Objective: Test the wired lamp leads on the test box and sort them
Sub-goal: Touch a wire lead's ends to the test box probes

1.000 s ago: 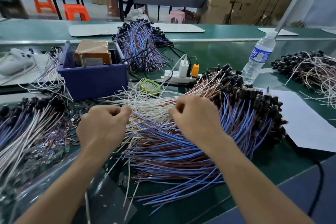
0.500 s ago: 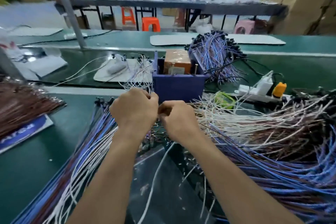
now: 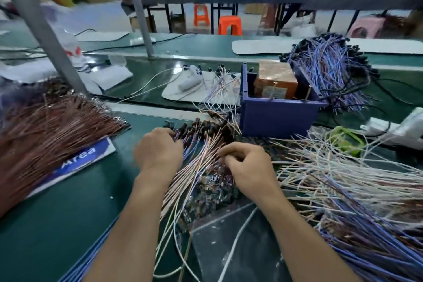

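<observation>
A bunch of lamp leads is being held low on the green table, right in the middle, just in front of the blue box. Its black ends are being pointed toward the box, and its thin pink and white wires are being fanned back toward the person. The black ends are being gripped by the left hand, with the fingers curled in around them. The wires a little further down are being pinched by the right hand, with its fingers and thumb bent tight over them.

A brown block is being stored inside the blue box. A big heap of white and blue wires is being spread out to the right of the hands, just beside the bunch. A pile of brown wires is being laid out on the left, well apart from the hands, partly on top of a blue and white sign. Purple wires are being piled behind the box. A white power strip is being rested at the far right. Far back, two orange stools are being stored under another table.
</observation>
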Motion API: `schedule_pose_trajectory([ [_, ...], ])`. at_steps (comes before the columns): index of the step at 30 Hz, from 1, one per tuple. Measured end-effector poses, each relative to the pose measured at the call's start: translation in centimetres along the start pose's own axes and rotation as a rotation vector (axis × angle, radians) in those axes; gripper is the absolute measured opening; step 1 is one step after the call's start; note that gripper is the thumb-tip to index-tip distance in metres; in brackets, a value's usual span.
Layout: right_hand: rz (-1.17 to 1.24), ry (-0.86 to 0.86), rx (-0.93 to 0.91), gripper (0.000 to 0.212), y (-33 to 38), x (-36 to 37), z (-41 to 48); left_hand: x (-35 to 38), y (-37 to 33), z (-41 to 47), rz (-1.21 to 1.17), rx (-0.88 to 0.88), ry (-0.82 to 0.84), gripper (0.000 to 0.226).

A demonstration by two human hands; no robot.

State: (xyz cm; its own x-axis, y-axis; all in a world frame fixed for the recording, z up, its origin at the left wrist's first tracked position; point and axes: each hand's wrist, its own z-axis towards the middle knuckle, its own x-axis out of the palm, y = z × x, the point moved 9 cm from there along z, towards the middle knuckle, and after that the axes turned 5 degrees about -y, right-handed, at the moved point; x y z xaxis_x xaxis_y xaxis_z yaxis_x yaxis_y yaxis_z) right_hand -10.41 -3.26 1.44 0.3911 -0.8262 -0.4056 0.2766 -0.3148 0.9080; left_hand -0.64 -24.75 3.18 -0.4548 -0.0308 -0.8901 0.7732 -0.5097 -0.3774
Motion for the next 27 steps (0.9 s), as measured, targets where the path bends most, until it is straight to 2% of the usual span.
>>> schedule_pose_trajectory([
  [7, -0.010, 0.026, -0.006, 0.028, 0.3, 0.1, -0.2, 0.1, 0.6, 0.3, -0.124, -0.063, -0.058, 0.009],
  [11, 0.020, 0.056, 0.009, 0.032, 0.5, 0.1, -0.3, -0.9, 1.5, 0.0, -0.229, -0.139, -0.117, 0.012],
  [14, 0.120, 0.083, 0.043, 0.028, 1.0, 0.0, -0.4, -2.6, 1.1, -0.7, -0.462, -0.146, -0.233, 0.013],
  [16, 0.267, 0.095, 0.072, 0.020, 1.8, -0.4, -0.4, -4.2, -0.6, -1.0, -0.740, -0.084, -0.245, 0.008],
  [19, 0.400, 0.116, 0.034, 0.018, 3.9, -1.5, -0.1, -6.8, -5.7, -1.6, -1.055, 0.132, -0.065, 0.010],
  [22, 0.543, 0.095, 0.013, 0.022, 6.0, -3.6, -0.2, -7.4, -11.7, -4.4, -1.106, 0.381, 0.261, 0.006],
  [24, 0.708, -0.023, 0.046, 0.028, 6.4, -5.9, -0.4, -6.3, -14.8, -7.0, -1.161, 0.433, 0.490, 0.010],
  [27, 0.853, -0.293, 0.120, 0.048, 4.3, -10.7, -0.8, -4.0, -16.6, -9.6, -1.030, 0.456, 0.602, 0.015],
])
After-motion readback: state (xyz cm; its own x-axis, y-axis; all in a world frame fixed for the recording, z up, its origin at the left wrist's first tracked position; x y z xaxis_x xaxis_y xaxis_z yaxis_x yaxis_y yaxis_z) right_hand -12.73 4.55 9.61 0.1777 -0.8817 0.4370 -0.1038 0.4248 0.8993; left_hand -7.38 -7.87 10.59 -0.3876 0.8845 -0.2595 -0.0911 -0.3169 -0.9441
